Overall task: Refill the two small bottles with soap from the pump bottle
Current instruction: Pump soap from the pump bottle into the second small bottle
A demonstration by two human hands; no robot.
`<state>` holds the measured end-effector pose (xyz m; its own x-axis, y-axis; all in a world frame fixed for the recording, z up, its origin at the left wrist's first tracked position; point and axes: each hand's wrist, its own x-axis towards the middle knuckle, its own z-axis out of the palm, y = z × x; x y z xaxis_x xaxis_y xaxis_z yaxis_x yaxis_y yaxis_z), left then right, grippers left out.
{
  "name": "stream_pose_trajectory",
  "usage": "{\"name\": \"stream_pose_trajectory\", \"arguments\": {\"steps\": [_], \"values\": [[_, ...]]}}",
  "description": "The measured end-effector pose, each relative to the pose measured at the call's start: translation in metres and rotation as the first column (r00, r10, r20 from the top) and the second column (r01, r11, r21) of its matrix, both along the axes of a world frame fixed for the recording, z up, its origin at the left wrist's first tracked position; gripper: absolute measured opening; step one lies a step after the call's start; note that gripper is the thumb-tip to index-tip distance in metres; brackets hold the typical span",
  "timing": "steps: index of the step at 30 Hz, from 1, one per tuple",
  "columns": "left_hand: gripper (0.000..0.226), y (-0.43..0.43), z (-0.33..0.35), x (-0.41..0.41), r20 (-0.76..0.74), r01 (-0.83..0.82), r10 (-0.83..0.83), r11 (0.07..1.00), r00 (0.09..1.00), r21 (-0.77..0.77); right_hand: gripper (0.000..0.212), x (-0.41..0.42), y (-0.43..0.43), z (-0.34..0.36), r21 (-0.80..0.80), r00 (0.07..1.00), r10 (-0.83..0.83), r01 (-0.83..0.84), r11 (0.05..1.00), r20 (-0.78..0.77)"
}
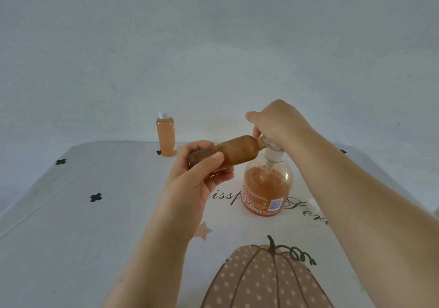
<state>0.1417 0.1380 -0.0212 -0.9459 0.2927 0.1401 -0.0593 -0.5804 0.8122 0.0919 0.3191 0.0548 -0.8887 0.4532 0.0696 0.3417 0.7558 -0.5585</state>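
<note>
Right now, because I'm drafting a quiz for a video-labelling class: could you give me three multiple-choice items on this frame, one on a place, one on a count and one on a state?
1. Where does the capped small bottle stand?
A. near the far edge of the table, left of the pump bottle
B. on the pumpkin print
C. in a hand

2. How many small bottles show?
A. one
B. two
C. three

3. How is the held small bottle in the left hand?
A. upright and capped
B. tilted near level, uncapped, neck at the pump nozzle
C. lying on the table

Answers:
1 A: it stands upright by the far edge.
2 B: one is capped and standing, the other is held.
3 B: its open neck meets the nozzle under the right hand.
</note>
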Motion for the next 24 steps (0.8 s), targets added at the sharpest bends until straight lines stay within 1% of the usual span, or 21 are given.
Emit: {"name": "stream_pose_trajectory", "arguments": {"steps": [7, 11, 16, 21, 24], "values": [[0.030, -0.001, 0.001, 0.002, 0.004, -0.001, 0.001, 1.000, 1.000, 0.005, 0.036, 0.002, 0.000, 0.001, -0.009, 1.000, -0.003, 0.003, 1.000, -0.005], [0.032, 0.001, 0.003, 0.003, 0.003, 0.010, -0.010, 1.000, 1.000, 0.030, 0.035, 0.004, -0.002, 0.005, 0.021, 1.000, -0.004, 0.005, 1.000, -0.009], [0.031, 0.001, 0.004, 0.004, -0.015, 0.034, -0.034, 0.998, 0.999, 0.056, 0.034, 0.007, -0.005, 0.018, 0.044, 1.000, 0.015, -0.016, 0.999, 0.022], [0.035, -0.001, 0.006, 0.005, -0.030, 0.044, -0.042, 0.996, 0.999, 0.071, 0.049, 0.015, -0.007, 0.026, 0.080, 0.999, 0.044, -0.045, 0.996, 0.018], [0.035, 0.000, 0.006, 0.005, -0.024, 0.042, -0.041, 0.997, 0.999, 0.070, 0.053, 0.015, -0.008, 0.026, 0.057, 0.999, 0.043, -0.043, 0.997, 0.013]]}}
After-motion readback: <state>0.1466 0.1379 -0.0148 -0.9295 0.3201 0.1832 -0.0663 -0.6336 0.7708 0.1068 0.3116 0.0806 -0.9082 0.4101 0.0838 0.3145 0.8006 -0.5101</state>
